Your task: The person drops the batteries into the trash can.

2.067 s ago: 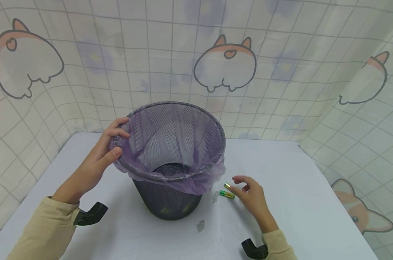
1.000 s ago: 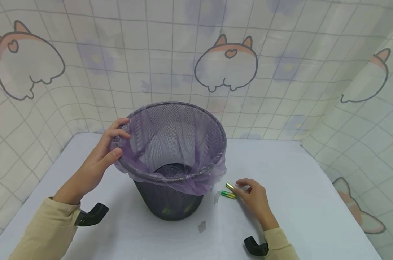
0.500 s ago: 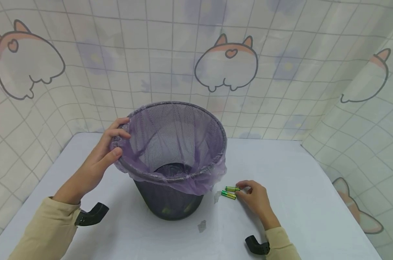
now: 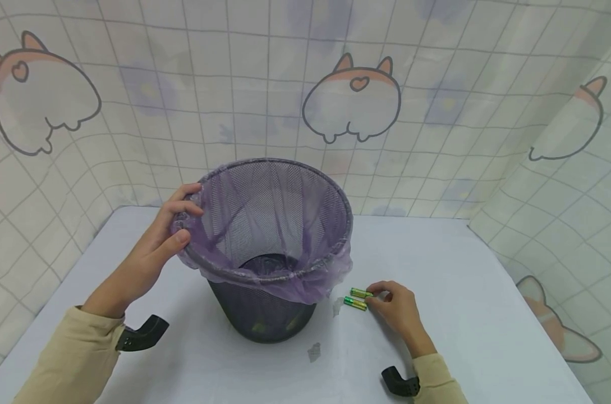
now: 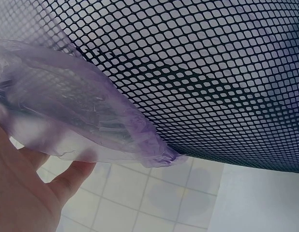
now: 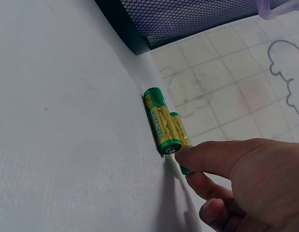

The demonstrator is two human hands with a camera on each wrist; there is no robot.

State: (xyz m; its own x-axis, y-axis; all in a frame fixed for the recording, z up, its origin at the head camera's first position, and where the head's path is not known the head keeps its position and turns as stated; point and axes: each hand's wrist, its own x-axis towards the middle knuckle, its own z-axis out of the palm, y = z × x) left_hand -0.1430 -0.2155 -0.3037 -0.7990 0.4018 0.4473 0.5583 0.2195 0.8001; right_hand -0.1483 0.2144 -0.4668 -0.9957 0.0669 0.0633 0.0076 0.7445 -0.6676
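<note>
A black mesh wastebasket (image 4: 261,322) stands upright, lined with a thin purple bag (image 4: 305,289) folded over its rim. My left hand (image 4: 154,241) grips the rim and bag at the left side, thumb outside and fingertips over the edge. In the left wrist view, the bag's folded edge (image 5: 98,113) hangs loose by that hand. To the right of the basket lie two green and gold batteries, side by side. My right hand (image 4: 398,308) pinches the farther battery (image 4: 359,293) by its right end between thumb and finger. The nearer battery (image 4: 354,303) lies against the thumb tip.
A white table (image 4: 487,314) carries everything. Small grey patches (image 4: 313,352) mark its surface near the basket. A tiled-pattern curtain (image 4: 265,73) with cartoon corgis surrounds the back and sides. Black wrist mounts (image 4: 142,334) are fixed at both sleeves.
My right fingers have closed on the farther battery and turned it from slanted to nearly parallel with the nearer one. My left hand and the basket have held still.
</note>
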